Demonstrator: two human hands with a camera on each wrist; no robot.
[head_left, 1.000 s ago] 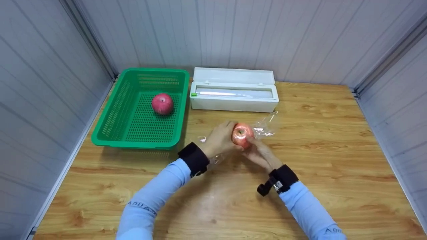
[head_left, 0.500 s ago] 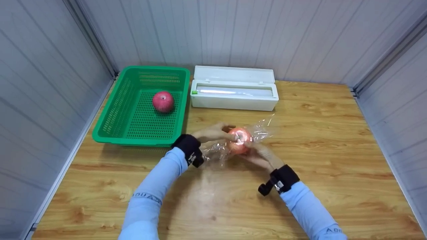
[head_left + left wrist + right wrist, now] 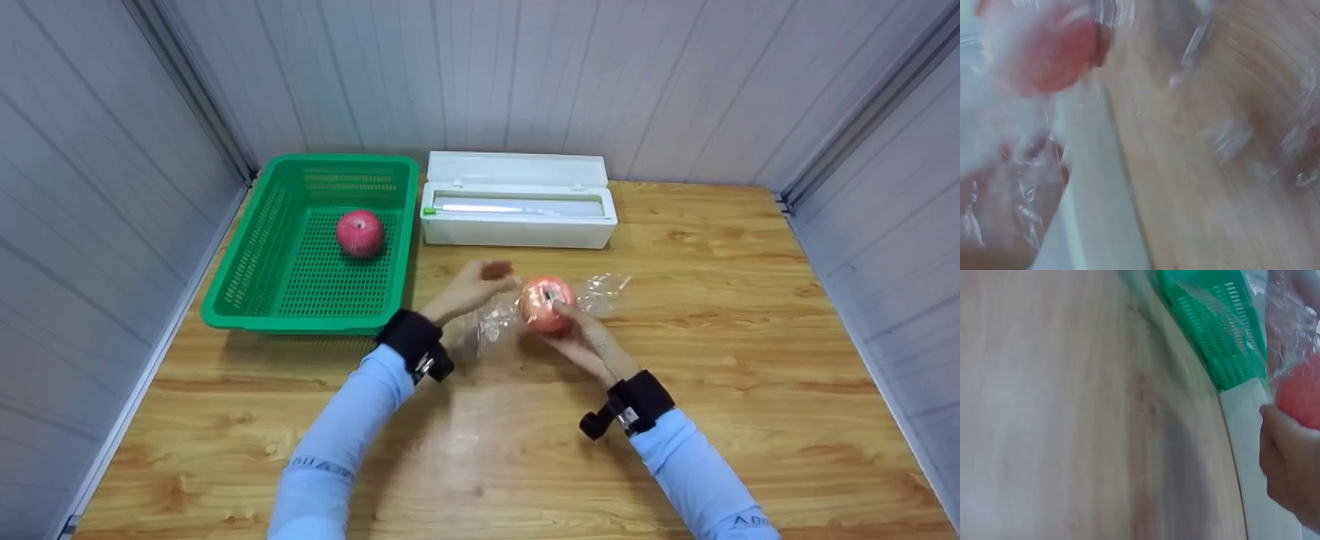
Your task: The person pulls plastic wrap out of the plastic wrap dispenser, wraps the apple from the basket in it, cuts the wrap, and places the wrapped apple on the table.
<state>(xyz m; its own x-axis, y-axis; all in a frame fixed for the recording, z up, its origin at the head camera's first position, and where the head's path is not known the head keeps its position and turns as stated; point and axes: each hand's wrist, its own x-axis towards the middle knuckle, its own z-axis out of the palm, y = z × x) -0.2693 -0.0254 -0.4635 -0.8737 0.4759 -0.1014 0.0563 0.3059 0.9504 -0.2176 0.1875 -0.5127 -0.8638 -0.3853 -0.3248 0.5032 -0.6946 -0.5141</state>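
Clasping partly hidden apple [image 3: 541, 309] in right grip [image 3: 591, 342]; holding left grip [image 3: 466, 291] loosely parted near clear film [image 3: 493, 324]; cannot tell if touching.

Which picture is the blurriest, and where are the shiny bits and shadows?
Left wrist view: blurriest, the held apple smeared; head view: much clearer, with bright glints on the plastic wrap and pale glare on the table; right wrist view: soft too, with a dark, fuzzy shadow on the table.

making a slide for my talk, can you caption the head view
The right hand holds an apple with clear film at its sides; another apple sits in a green basket.
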